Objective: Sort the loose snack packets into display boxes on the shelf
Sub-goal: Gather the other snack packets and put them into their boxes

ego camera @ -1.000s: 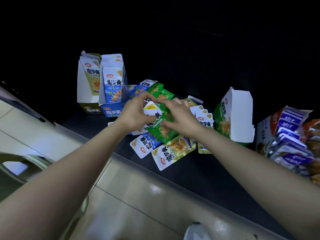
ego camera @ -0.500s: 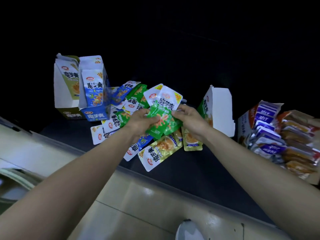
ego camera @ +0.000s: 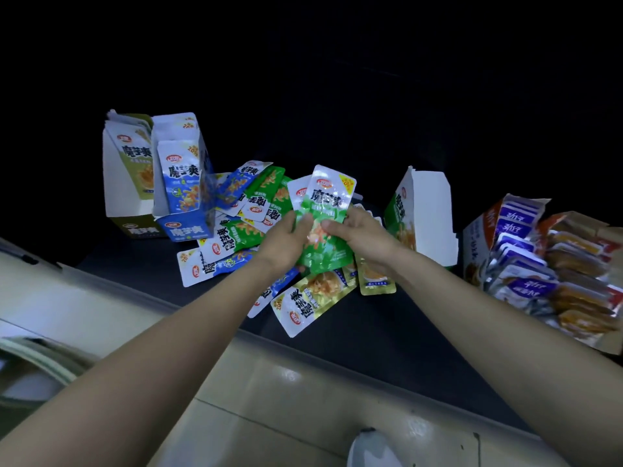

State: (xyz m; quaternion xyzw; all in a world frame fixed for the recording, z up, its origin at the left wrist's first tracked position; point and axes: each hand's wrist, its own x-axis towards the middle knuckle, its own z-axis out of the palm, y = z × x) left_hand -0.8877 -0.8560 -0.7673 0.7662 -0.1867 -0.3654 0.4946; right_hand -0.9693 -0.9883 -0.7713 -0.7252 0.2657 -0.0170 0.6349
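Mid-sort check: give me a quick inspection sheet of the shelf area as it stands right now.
Surface: dark shelf, dimly lit.
Job's things: green packets held up above the heap of loose packets; blue box, olive box and green box stand upright.
Clutter: carton of purple and orange packs at right.
Grips: left hand and right hand both pinch the green packets.
Cables: nothing seen.
Surroundings: tiled floor below; black above.

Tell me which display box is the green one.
The green box just right of the right hand, which holds green packets. The two at far left are an olive box and a blue box.
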